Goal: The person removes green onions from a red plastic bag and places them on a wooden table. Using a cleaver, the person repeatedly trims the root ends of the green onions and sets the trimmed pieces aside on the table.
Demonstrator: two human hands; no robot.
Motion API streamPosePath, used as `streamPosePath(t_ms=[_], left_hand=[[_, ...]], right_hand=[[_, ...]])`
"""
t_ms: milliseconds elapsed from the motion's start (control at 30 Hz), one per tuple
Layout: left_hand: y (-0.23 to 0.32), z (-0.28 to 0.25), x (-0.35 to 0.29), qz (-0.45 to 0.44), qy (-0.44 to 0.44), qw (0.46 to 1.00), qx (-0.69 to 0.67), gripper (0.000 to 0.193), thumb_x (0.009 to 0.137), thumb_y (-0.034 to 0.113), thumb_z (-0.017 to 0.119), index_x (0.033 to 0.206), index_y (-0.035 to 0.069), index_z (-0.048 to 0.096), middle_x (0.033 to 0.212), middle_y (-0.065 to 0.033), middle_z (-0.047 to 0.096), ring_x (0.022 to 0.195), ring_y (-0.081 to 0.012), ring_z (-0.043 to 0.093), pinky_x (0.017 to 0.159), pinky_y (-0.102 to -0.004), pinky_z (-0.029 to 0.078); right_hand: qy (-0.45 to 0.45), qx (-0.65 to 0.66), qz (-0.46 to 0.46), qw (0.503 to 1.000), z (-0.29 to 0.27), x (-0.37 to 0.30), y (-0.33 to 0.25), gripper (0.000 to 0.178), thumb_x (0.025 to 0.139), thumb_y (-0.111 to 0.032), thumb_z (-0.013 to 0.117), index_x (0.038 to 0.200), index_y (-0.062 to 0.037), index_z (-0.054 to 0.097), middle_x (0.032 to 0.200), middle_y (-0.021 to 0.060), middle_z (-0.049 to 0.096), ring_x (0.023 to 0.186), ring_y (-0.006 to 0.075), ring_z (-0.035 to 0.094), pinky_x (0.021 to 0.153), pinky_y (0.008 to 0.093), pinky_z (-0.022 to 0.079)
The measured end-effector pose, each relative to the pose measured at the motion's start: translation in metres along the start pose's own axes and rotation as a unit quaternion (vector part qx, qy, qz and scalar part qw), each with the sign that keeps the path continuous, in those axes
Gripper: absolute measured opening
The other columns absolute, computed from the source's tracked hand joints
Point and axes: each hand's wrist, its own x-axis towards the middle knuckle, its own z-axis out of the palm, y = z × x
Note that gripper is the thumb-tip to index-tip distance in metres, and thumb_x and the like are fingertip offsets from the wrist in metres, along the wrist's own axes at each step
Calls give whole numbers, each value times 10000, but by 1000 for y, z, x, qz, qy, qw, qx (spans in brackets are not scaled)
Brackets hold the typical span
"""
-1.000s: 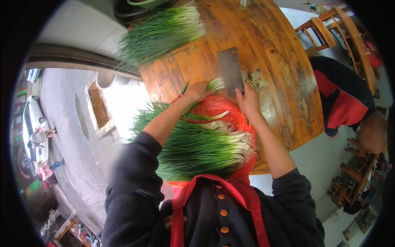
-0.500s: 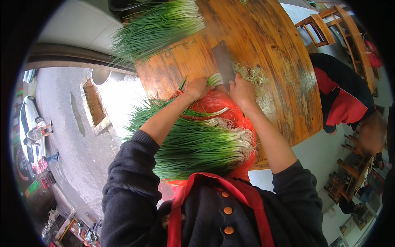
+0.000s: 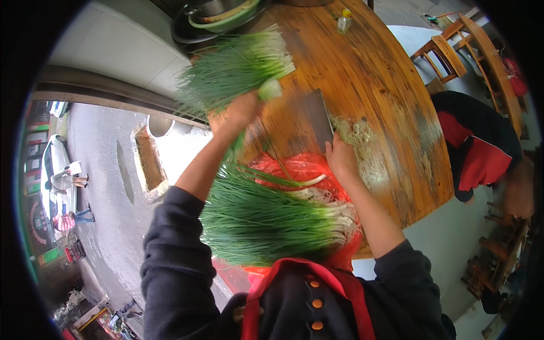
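Observation:
My left hand (image 3: 245, 109), blurred by motion, grips a small bunch of scallions (image 3: 270, 89) by the stalks, white ends pointing right. It is beside the far pile of scallions (image 3: 241, 62) on the wooden table (image 3: 391, 85). Wrapped round a cleaver's handle, my right hand (image 3: 341, 157) rests near the table's middle; the broad dark blade (image 3: 316, 116) points away from me. Trimmed roots (image 3: 361, 140) lie scattered to the right of the blade. Closest to me, a big heap of scallions (image 3: 272, 224) with roots still on lies on a red plastic bag (image 3: 303, 164).
Stacked basins and a pot (image 3: 218, 20) stand beyond the far pile. A small yellow-capped bottle (image 3: 344, 22) is at the table's far side. On the right, a person in a dark and red jacket (image 3: 481, 150) bends over near wooden stools (image 3: 445, 56).
My left hand has lifted the small bunch away from the blade and carried it forward and left to the far pile. The cleaver stays in my right hand, near the cut roots.

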Motion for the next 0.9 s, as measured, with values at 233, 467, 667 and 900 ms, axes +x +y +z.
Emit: streamPosePath(t_ms=[233, 467, 667, 900], left_hand=[[-15, -68, 111, 101, 229, 953, 171, 364, 912, 340, 546, 1141, 59, 516, 1175, -203, 597, 1019, -377, 605, 793, -458, 516], [-30, 54, 150, 174, 298, 923, 169, 634, 913, 409, 545, 1386, 20, 382, 1436, -169, 400, 1355, -351, 324, 1110, -466, 273], [16, 17, 89, 242, 382, 874, 180, 566, 895, 429, 560, 1320, 61, 487, 1325, -168, 510, 1282, -358, 410, 1088, -460, 294], [87, 89, -115, 252, -83, 963, 36, 224, 821, 314, 648, 897, 104, 632, 830, -76, 647, 763, -314, 641, 698, -434, 516]], right_hand=[[-19, -22, -7, 1000, -1, -1, 3, 420, 939, -211, 490, 1268, 50, 488, 733, 266, 632, 728, 424, 636, 652, 503, 508], [-11, 9, 18, 1000, -3, -3, 7, 365, 942, -223, 492, 1193, 40, 525, 704, 259, 626, 673, 430, 627, 618, 524, 503], [3, -6, 7, 1000, 5, -4, 14, 404, 914, -253, 553, 1195, 36, 538, 729, 271, 624, 686, 435, 624, 626, 506, 507], [46, 54, -48, 996, -11, -2, 18, 299, 916, -243, 541, 1092, 0, 547, 750, 245, 638, 718, 426, 631, 654, 505, 504]])
